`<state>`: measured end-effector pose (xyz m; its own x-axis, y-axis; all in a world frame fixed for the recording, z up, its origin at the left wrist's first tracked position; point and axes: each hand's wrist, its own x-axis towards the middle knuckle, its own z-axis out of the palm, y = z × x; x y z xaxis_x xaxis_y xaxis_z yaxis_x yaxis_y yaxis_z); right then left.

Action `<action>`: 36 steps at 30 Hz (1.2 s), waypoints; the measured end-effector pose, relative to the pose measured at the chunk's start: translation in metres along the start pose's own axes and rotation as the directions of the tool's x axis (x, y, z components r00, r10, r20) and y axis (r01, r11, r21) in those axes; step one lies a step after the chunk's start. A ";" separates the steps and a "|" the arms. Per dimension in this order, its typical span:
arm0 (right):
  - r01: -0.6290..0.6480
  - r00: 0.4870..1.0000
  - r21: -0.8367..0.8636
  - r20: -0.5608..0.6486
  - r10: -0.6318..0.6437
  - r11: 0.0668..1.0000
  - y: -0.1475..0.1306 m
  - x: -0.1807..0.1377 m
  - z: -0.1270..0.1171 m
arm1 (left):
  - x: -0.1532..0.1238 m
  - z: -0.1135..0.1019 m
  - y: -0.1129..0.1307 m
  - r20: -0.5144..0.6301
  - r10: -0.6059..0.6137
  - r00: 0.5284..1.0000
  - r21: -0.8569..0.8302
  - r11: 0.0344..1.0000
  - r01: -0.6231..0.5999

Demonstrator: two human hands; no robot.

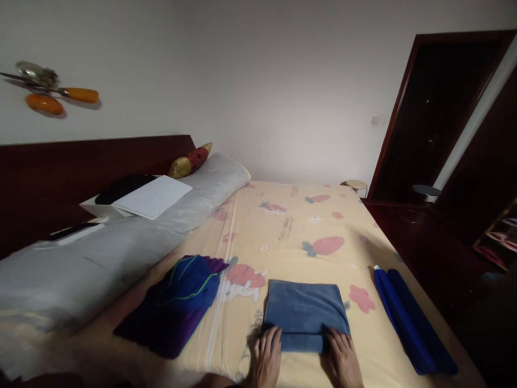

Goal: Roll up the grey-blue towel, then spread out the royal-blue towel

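A blue-grey towel lies flat on the bed, its near edge turned over into a narrow folded band. At the left end of that band, my left hand has its fingers curled over the cloth. My right hand grips the right end in the same way, thumb side toward the middle. Parts of both hands' fingertips are hidden against the fabric. Left of the towel rests a pile of dark purple and blue clothes with green trim. On the right, a long blue folded cloth lies near the bed's edge.
The bed has a yellow sheet printed with carrots and flowers. Along the headboard runs a grey bolster bearing a white flat box lid. A red and gold cushion sits behind. Stools stand beyond the bed.
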<state>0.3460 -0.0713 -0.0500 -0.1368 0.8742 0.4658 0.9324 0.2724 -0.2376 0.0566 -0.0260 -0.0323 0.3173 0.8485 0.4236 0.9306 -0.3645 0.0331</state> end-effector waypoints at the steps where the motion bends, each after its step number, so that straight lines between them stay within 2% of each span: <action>1: 0.013 1.000 0.017 0.003 -0.013 1.000 -0.004 -0.004 0.000 | -0.006 0.003 0.001 -0.002 0.021 1.000 -0.014 1.000 -0.021; 4: -0.004 1.000 0.035 -0.024 0.005 0.999 -0.012 -0.010 0.003 | -0.015 0.007 0.000 0.008 0.066 0.998 -0.058 0.996 -0.066; 8: -0.018 0.998 0.020 -0.059 0.019 1.000 -0.014 -0.007 0.008 | -0.008 0.002 -0.003 0.089 0.070 0.994 -0.090 0.994 -0.062; 12: -0.068 0.996 0.011 -0.057 0.069 0.998 -0.020 0.005 -0.001 | 0.009 -0.005 0.003 0.278 -0.014 0.960 -0.099 0.994 0.043; 15: -0.154 0.988 -0.009 0.025 0.154 0.988 -0.027 0.017 -0.010 | 0.023 -0.005 0.010 0.384 -0.095 0.919 -0.085 0.987 0.137; 18: -0.201 0.974 -0.037 0.097 0.204 0.979 -0.030 0.028 -0.015 | 0.035 -0.003 0.013 0.401 -0.117 0.908 -0.080 0.984 0.162; 22: -0.223 0.969 -0.054 0.093 0.227 0.973 -0.037 0.035 -0.013 | 0.042 -0.005 0.019 0.411 -0.127 0.903 -0.074 0.982 0.172; 25: -0.183 0.976 0.018 0.122 0.180 0.983 -0.051 0.037 -0.012 | 0.040 -0.009 0.035 0.403 -0.076 0.912 -0.114 0.985 0.132; 28: -0.101 0.980 0.162 0.188 0.069 0.982 -0.066 0.039 -0.011 | 0.036 -0.013 0.055 0.375 0.082 0.923 -0.261 0.965 0.021; 30: -0.071 0.978 0.207 0.207 0.027 0.976 -0.069 0.040 -0.009 | 0.034 -0.016 0.062 0.372 0.173 0.912 -0.342 0.939 -0.039; 36: -0.021 0.971 0.205 0.239 -0.030 0.978 -0.061 0.039 -0.010 | 0.036 -0.024 0.056 0.406 0.250 0.879 -0.412 0.909 -0.068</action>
<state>0.2872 -0.0576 -0.0092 -0.2405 0.9364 0.2555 0.8464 0.3312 -0.4170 0.1157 -0.0252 0.0070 0.5853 0.8107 0.0136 0.7489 -0.5470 0.3742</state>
